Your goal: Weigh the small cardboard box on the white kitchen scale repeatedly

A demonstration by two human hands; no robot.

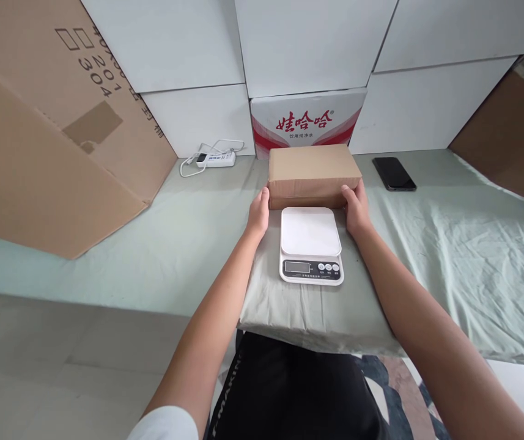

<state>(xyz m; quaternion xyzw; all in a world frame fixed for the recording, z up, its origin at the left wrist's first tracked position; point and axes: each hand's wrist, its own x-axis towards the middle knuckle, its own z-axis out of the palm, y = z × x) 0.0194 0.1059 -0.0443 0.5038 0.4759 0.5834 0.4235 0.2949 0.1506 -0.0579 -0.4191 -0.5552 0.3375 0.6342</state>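
A closed brown cardboard box (314, 165) stands behind a white digital kitchen scale (310, 235) on the green cloth. My left hand (258, 212) presses against the box's left end, thumb up along the near corner. At the other end my right hand (357, 206) grips the right near corner, its thumb on the front face. The fingers of both hands are mostly hidden behind the box's ends. Nothing rests on the scale's square plate, and its grey display looks blank, with three round buttons beside it.
A white power strip (218, 160) with a cable lies at the back left. To the right rests a black phone (394, 173). Behind stands a white-and-red carton (307, 119) against white panels. Large cardboard sheets (36, 153) flank the cloth-covered table (188, 244).
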